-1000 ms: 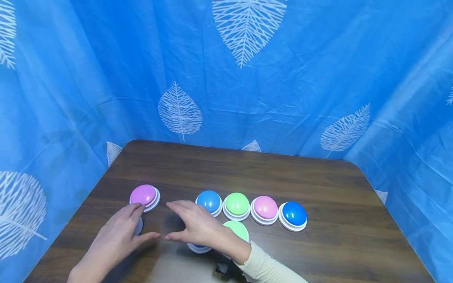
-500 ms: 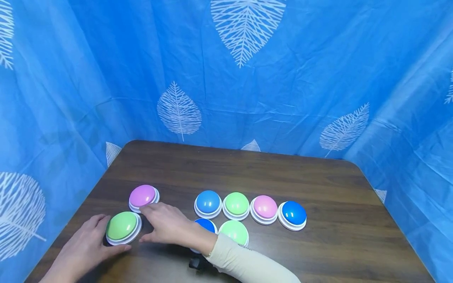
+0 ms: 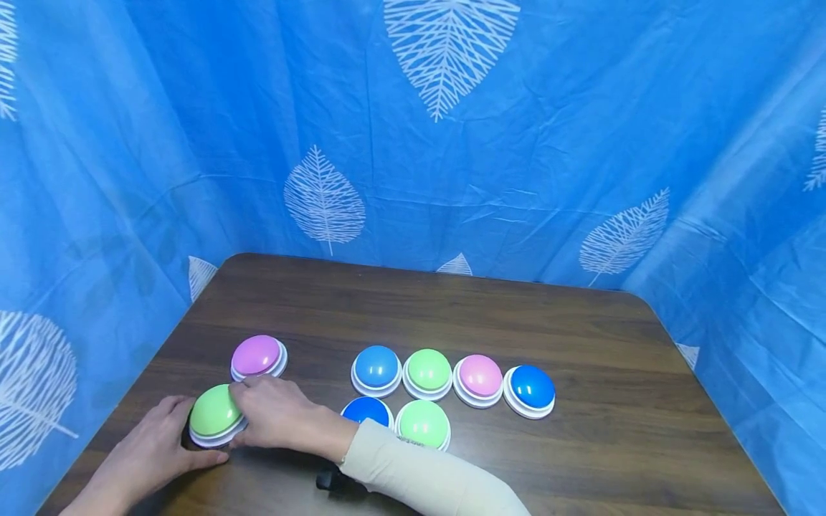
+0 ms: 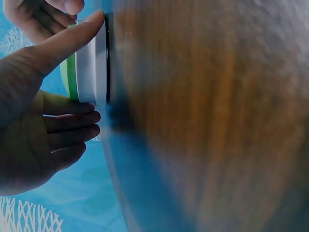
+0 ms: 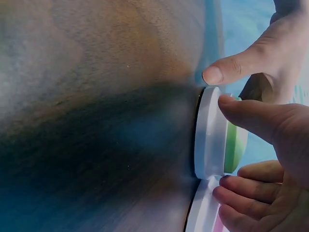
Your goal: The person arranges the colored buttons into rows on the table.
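A green dome button (image 3: 214, 411) on a white round base stands at the left of the table. My left hand (image 3: 150, 448) holds it from the left, thumb on the near side and fingers on the far side. From the right, my right hand (image 3: 280, 416) grips the same button. In the right wrist view, the right thumb (image 5: 241, 111) lies against the white base (image 5: 210, 135), with the fingers at its opposite side. A pinkish-purple dome button (image 3: 256, 355) sits just behind, its base right at the green one's base.
On the brown wooden table (image 3: 581, 444), a row holds a light blue button (image 3: 376, 368), a green one (image 3: 429, 371), a pink one (image 3: 480, 376) and a blue one (image 3: 532, 387). In front are another blue (image 3: 369, 411) and green button (image 3: 423, 424). A blue leaf-patterned curtain (image 3: 516, 143) surrounds the table.
My left hand has moved left and nearer, uncovering the green button it now surrounds. The right hand has moved left from beside the light blue button onto the green button's right side.
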`<action>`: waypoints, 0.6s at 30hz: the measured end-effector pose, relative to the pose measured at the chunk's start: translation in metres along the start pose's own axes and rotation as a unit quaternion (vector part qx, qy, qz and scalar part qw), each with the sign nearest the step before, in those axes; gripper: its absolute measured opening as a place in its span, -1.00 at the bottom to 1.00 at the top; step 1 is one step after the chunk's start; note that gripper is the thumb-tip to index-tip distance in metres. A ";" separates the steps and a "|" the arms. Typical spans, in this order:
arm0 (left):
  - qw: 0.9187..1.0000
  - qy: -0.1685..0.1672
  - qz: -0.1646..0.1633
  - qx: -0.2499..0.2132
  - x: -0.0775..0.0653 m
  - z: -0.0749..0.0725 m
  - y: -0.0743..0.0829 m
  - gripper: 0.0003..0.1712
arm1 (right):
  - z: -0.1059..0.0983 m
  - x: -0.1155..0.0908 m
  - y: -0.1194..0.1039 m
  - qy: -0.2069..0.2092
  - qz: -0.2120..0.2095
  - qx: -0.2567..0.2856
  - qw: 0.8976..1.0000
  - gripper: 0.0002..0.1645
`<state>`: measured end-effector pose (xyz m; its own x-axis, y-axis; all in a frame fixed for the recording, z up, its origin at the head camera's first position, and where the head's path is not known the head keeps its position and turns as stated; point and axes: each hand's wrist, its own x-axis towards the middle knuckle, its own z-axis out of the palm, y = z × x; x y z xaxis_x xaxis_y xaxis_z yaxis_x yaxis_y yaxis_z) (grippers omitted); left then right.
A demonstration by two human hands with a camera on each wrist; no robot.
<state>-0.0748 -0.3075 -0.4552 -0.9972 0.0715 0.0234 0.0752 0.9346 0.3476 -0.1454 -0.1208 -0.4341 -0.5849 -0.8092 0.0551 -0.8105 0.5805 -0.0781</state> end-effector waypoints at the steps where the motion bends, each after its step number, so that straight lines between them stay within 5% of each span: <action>1: 1.000 -0.002 0.000 -0.002 0.000 0.000 -0.001 0.11 | 0.001 0.001 -0.001 0.001 0.003 -0.002 1.000 -0.27; 18: 0.998 -0.050 -0.026 -0.029 0.005 -0.004 -0.006 -0.10 | 0.007 0.008 -0.009 0.002 0.021 -0.017 1.000 -0.30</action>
<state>-0.0799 -0.3137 -0.4533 -0.9943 0.0603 -0.0880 0.0201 0.9162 0.4003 -0.1421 -0.1329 -0.4397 -0.6183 -0.7839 0.0563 -0.7859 0.6166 -0.0459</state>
